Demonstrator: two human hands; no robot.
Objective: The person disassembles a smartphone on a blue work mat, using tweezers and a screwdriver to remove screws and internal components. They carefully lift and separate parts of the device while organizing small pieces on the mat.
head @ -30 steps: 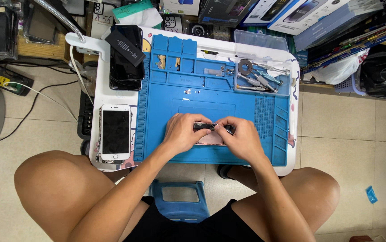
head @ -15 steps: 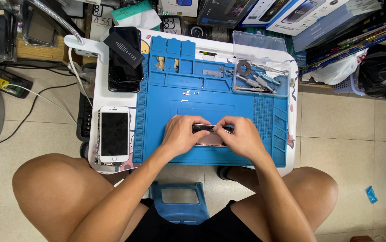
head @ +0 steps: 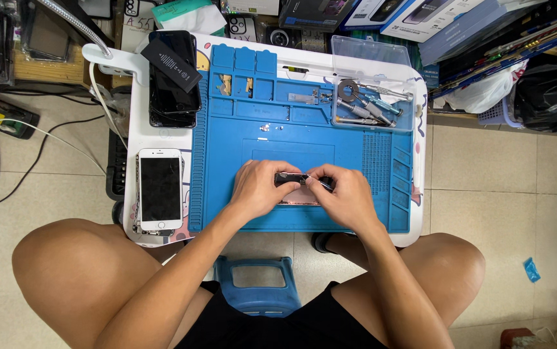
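Note:
Both my hands rest together on a blue work mat (head: 291,129) atop a small white table (head: 139,139). My left hand (head: 260,189) grips the left end of a small opened phone body (head: 299,194), pinkish inside with a black part along its top edge. My right hand (head: 343,194) holds the right end, its fingers pinching a thin metal tool against the black part. Most of the phone body is hidden under my fingers.
A white phone with a black screen (head: 159,189) lies at the table's left edge. Dark phones and a black battery (head: 173,64) are stacked at the back left. A clear tray of screwdrivers (head: 372,102) sits back right. Small screws (head: 267,127) lie on the mat. Boxes line the back.
My hands have stayed on the phone body, with only small finger shifts. The view has moved very slightly.

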